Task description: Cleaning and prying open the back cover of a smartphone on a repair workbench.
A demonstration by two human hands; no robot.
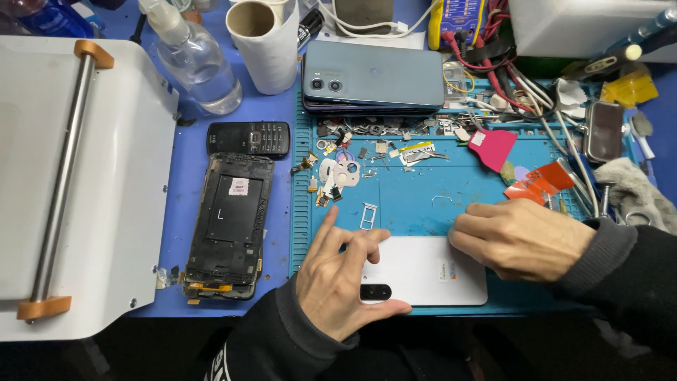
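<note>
Both bare hands emerge from long, dark charcoal knit sleeves with ribbed cuffs sitting snug just behind each wrist. Behind the left hand [345,279], low on the sleeve, runs a small white printed marking. The right hand [525,236] wears no rings.

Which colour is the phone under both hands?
White phone, seen best in the head view.
</note>
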